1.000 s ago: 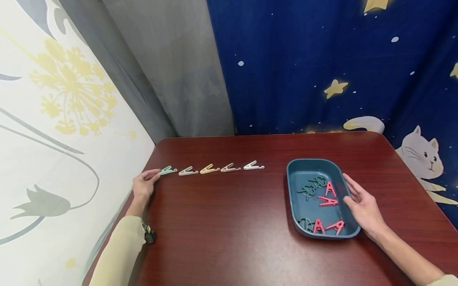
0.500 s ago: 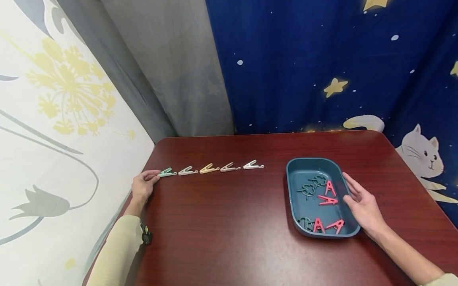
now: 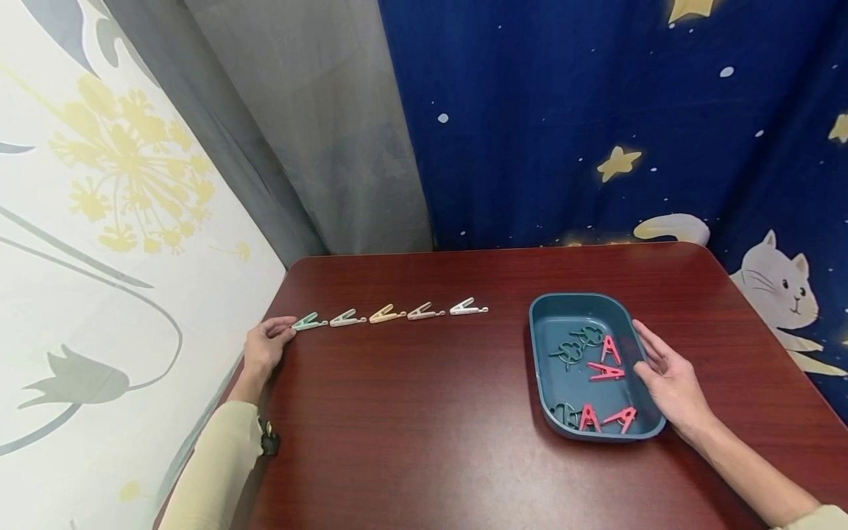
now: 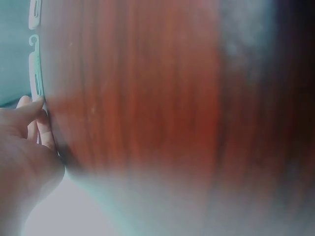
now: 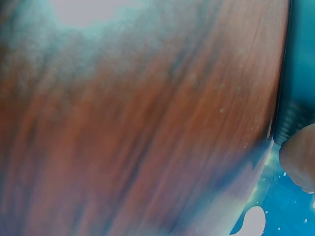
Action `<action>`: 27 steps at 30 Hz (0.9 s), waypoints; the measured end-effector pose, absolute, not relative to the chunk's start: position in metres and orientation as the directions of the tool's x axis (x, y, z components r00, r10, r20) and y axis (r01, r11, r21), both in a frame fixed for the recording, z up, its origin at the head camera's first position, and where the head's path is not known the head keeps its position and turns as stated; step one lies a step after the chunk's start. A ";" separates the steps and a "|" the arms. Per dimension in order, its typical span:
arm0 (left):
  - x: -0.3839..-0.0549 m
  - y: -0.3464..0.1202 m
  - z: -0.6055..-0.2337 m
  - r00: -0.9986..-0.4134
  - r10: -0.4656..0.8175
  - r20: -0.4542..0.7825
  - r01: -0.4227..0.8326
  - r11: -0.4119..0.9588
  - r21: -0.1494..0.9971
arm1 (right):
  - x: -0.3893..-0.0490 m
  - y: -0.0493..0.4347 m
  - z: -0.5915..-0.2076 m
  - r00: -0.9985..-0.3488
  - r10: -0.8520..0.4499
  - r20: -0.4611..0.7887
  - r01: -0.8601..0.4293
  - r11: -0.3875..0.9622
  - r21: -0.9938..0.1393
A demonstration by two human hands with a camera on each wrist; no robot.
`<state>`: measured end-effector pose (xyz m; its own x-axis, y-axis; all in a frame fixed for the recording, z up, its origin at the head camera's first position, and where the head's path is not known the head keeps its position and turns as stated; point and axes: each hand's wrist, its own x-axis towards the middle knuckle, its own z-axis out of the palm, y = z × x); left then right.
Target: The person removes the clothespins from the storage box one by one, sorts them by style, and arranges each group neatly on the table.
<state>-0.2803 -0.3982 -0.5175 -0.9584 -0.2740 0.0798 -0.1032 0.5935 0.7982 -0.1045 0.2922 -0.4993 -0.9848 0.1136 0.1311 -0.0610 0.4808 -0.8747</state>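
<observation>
At the table's left side, my left hand (image 3: 266,346) pinches the handle end of a mint-green clothespin (image 3: 308,322) lying on the table. The left wrist view shows thumb and fingertips at the end of that clothespin (image 4: 36,73), its hook pointing away. To its right, in one row, lie a pale grey clothespin (image 3: 347,318), a yellow one, a pinkish one and a white clothespin (image 3: 467,307). My right hand (image 3: 674,386) grips the right rim of a blue plastic tray (image 3: 538,368), thumb over the edge, other fingers outside.
Inside the tray lie several red clothespins (image 3: 606,372) and dark green clips (image 3: 568,352). The dark red wooden table (image 3: 411,427) meets a patterned wall (image 3: 132,309) on the left. A blue curtain (image 3: 517,132) hangs behind its far edge.
The mint-green clothespin has shifted slightly toward me, more in line with the row, with my left hand on it. My right hand and the tray stay in place.
</observation>
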 end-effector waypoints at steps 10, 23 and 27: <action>-0.286 -0.408 -0.505 -0.979 -0.180 0.099 -0.018 0.557 0.830 | -0.104 0.292 -0.500 -0.984 0.114 0.140 -0.070 0.475 -0.877; -0.314 -0.335 -0.432 -0.871 -0.314 0.379 0.255 0.372 0.893 | -0.104 0.291 -0.500 -0.986 0.121 0.119 -0.048 0.476 -0.878; -0.311 -0.282 -0.397 -0.892 -0.217 0.398 0.341 0.257 0.904 | -0.105 0.290 -0.500 -0.987 0.119 0.105 -0.038 0.464 -0.885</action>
<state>-0.3111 -0.2821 -0.3972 -0.8915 -0.2170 0.3976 0.3409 0.2566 0.9044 -0.1052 0.2901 -0.4995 -0.9874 0.1191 0.1046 -0.0379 0.4635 -0.8853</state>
